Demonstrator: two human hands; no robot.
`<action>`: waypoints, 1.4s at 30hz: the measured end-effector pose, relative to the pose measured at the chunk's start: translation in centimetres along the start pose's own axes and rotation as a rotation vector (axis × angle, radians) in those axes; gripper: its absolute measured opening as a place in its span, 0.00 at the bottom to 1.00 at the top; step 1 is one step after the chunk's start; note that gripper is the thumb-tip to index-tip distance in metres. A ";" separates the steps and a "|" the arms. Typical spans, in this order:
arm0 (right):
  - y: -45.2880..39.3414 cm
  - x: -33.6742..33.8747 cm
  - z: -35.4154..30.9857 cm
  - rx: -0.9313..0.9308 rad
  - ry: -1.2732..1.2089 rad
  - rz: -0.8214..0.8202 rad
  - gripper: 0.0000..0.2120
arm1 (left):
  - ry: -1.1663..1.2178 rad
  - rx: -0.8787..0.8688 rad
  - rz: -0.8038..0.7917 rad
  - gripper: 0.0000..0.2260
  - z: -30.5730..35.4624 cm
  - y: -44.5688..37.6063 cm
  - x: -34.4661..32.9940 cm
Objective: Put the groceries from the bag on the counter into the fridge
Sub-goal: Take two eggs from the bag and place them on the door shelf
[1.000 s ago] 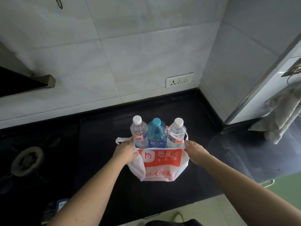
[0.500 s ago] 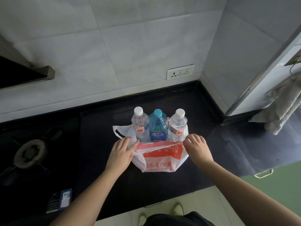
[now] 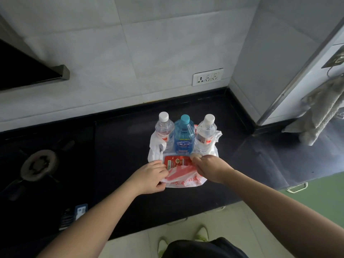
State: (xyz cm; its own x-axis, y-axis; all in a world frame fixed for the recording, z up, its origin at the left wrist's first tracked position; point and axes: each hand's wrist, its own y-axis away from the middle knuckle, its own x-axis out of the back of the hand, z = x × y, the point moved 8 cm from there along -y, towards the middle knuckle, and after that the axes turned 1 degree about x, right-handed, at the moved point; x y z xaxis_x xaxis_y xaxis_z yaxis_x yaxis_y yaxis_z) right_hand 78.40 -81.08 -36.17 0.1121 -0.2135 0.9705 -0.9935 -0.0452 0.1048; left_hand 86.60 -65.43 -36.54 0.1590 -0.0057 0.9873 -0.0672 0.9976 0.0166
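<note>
A white and red plastic bag (image 3: 186, 181) sits on the black counter (image 3: 126, 146). Three bottles stand upright in it: a clear one (image 3: 163, 131) at left, a blue one (image 3: 183, 135) in the middle, a clear one (image 3: 205, 135) at right. In front of them a red packet (image 3: 176, 162) shows inside the bag. My left hand (image 3: 149, 176) pinches the bag's front edge and pulls it down. My right hand (image 3: 210, 167) grips the front edge on the right, with a small pale round thing (image 3: 195, 155) at its fingertips.
A gas burner (image 3: 40, 163) lies on the counter at left, under a range hood (image 3: 33, 71). A wall socket (image 3: 207, 77) is behind the bag. A towel (image 3: 320, 112) hangs at right by a grey panel. A green drawer front (image 3: 316, 194) sits below right.
Both hands have pulled the bag's front edge down and toward me, and the red packet inside has come into view. The bottles stay upright.
</note>
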 end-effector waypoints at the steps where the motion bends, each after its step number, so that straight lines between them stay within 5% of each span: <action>1: -0.2 0.1 -0.3 -0.033 0.010 -0.020 0.11 | 0.025 0.029 -0.035 0.11 0.0 0.0 0.1; 6: 0.8 -0.7 0.5 -0.249 0.012 -0.070 0.14 | 0.180 0.359 -0.200 0.24 -2.0 0.8 -0.7; 10: 2.2 -2.7 1.0 -0.332 0.111 -0.098 0.18 | 0.127 0.569 -0.261 0.22 -3.1 1.4 -1.7; 15: 3.3 -3.5 0.7 -0.356 0.112 -0.017 0.17 | -0.043 0.513 -0.336 0.11 -3.0 1.1 -2.9; 28: 4.8 -5.2 3.0 -0.463 0.181 -0.134 0.06 | -0.011 0.312 -0.285 0.15 -0.9 -0.7 -3.8; 34: 4.8 -4.9 3.4 -0.456 0.225 -0.181 0.09 | -0.033 0.227 -0.215 0.16 0.4 -2.1 -2.9; 42: 4.8 -4.5 0.9 -0.014 0.250 0.072 0.18 | -0.040 0.175 -0.024 0.13 3.2 -6.7 -1.5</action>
State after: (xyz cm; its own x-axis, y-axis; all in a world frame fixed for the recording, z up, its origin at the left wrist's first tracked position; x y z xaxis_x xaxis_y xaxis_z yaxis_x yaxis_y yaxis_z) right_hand 73.16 -81.25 -40.20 0.0343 0.0322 0.9989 -0.9991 -0.0249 0.0351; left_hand 83.69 -72.38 -37.67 0.1238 -0.0350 0.9917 -0.2350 0.9699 0.0636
